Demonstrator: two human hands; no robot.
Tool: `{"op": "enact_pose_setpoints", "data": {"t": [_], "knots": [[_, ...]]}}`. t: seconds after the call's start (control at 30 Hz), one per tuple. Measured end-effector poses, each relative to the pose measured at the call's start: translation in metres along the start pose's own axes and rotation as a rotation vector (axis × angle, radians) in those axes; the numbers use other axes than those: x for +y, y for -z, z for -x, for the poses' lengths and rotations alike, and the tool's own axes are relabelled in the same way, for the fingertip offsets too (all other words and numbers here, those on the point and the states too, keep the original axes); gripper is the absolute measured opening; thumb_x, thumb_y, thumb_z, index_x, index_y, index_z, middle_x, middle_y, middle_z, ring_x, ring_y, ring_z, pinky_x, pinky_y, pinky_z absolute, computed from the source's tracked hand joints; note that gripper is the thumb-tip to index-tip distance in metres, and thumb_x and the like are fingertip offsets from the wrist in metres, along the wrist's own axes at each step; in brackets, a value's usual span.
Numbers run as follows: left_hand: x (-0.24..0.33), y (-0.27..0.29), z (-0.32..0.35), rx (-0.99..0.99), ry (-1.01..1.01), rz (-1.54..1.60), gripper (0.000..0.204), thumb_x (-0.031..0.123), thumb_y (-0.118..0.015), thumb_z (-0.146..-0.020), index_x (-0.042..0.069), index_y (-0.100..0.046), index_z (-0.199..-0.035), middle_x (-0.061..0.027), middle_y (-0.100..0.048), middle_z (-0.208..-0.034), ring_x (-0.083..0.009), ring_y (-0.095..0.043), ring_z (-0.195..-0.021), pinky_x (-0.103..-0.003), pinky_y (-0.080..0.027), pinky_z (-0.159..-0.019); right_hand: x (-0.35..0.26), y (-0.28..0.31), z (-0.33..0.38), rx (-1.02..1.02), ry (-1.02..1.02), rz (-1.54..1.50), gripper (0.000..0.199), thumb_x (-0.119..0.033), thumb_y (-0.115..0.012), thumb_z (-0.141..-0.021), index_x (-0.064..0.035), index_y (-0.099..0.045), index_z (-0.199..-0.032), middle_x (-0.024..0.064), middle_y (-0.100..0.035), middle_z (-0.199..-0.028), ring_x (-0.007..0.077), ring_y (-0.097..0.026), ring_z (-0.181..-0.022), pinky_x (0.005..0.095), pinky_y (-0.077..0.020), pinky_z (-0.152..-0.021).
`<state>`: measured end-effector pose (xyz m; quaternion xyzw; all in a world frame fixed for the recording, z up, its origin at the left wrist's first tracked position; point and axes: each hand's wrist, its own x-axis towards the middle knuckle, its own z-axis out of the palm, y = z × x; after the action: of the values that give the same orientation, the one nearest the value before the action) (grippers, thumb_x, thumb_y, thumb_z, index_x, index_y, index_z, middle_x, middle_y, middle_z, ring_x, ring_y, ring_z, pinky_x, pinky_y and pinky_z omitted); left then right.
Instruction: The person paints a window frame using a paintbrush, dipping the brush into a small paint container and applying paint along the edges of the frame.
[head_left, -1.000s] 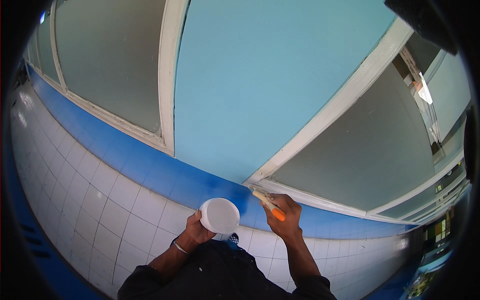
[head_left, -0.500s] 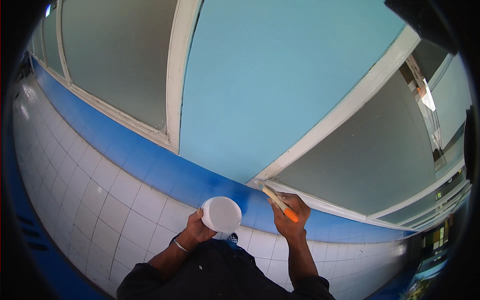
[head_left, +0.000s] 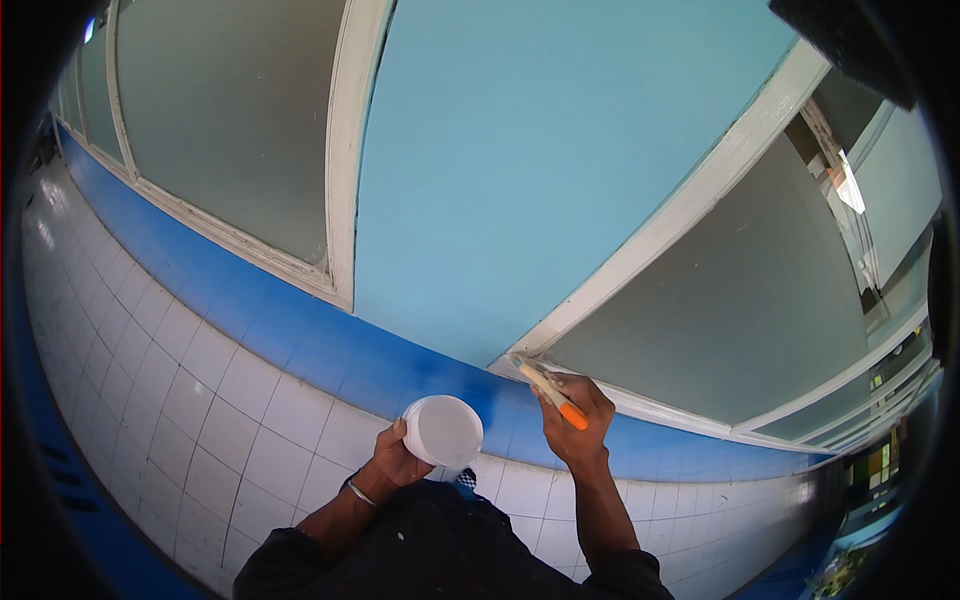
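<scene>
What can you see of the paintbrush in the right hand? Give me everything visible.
The paintbrush is small, with an orange handle end and a pale, paint-smeared stem. The right hand holds it in a closed grip, tilted up and to the left. Its bristle tip meets the lower corner of the white window frame, just above the blue wall band. The bristles themselves are too small to make out.

1. Both forearms come up from the lower edge in dark sleeves pushed back to about the elbow, bare from there to the hands.
2. The left hand is raised in front of the chest, fingers curled closed in a grip, thumb up along the near side; a thin bangle circles its wrist.
3. The right hand is lifted slightly higher and to the right of the left, fingers folded tight in a pinching grip, knuckles toward the camera.
4. The two hands are near each other but apart.
</scene>
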<state>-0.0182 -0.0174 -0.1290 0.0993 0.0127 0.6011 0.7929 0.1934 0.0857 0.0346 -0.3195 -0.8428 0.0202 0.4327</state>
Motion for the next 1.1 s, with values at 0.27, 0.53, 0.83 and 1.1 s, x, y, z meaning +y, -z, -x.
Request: {"op": "enact_pose_setpoints", "data": {"t": [0.27, 0.53, 0.83, 1.1], "knots": [[0.000, -0.004, 0.000, -0.015, -0.014, -0.035, 0.091, 0.056, -0.073, -0.080, 0.004, -0.037, -0.147, -0.0133, -0.054, -0.136, -0.0287, -0.056, -0.126, -0.045, -0.047, -0.105, -0.006, 0.010, -0.008, 0.036, 0.040, 0.004, 0.030, 0.004, -0.080, -0.074, -0.0025, -0.058, -0.093, 0.0174, -0.071, -0.087, 0.0287, -0.073, -0.079, 0.0337, -0.0583, -0.066], [-0.001, -0.002, 0.000, -0.003, -0.009, -0.030, 0.092, 0.055, -0.073, -0.080, 0.004, -0.036, -0.147, -0.0135, -0.054, -0.137, -0.0290, -0.056, -0.126, -0.045, -0.047, -0.105, -0.012, 0.016, -0.013, 0.083, 0.134, 0.046, 0.031, 0.004, -0.080, -0.074, -0.0018, -0.055, -0.092, 0.0207, -0.071, -0.085, 0.0295, -0.074, -0.076, 0.0338, -0.0588, -0.065], [-0.002, 0.003, 0.000, -0.011, -0.016, -0.025, 0.092, 0.056, -0.072, -0.081, 0.004, -0.035, -0.147, -0.0146, -0.053, -0.137, -0.0296, -0.056, -0.126, -0.045, -0.048, -0.105, -0.013, 0.025, -0.015, 0.156, 0.162, 0.032, 0.031, 0.002, -0.080, -0.075, -0.0025, -0.056, -0.092, 0.0207, -0.071, -0.084, 0.0274, -0.074, -0.075, 0.0307, -0.0581, -0.063], [-0.004, 0.001, -0.001, 0.006, -0.017, -0.027, 0.093, 0.057, -0.072, -0.080, 0.004, -0.035, -0.147, -0.0146, -0.054, -0.137, -0.0294, -0.057, -0.125, -0.045, -0.048, -0.105, -0.014, 0.021, -0.002, 0.009, 0.069, 0.037, 0.032, 0.001, -0.082, -0.073, -0.0038, -0.056, -0.091, 0.0181, -0.071, -0.082, 0.0270, -0.074, -0.074, 0.0321, -0.0583, -0.064]]}}
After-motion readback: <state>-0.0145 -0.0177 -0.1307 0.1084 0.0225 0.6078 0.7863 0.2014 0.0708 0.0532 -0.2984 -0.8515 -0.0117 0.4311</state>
